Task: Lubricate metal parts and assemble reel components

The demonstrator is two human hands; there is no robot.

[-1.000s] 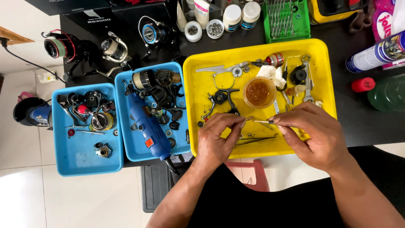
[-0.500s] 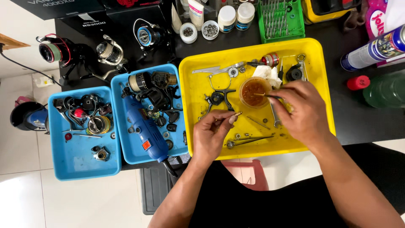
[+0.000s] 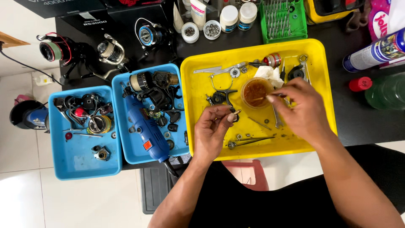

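My left hand pinches a small brass-coloured reel part over the middle of the yellow tray. My right hand holds a thin stick-like tool whose tip dips into a small round tub of brown grease. The two hands are apart, the right one up and to the right of the left. A black reel piece with a wire bail lies just above my left hand.
Two blue trays at left hold reel parts and a blue rotary tool. Fishing reels stand on the black table behind. A spray can, green bottle, green bit rack and small jars sit around.
My hands were together at the tray's front edge. The right hand has moved up to the grease tub with the stick. The left hand stayed near the middle, holding the small part.
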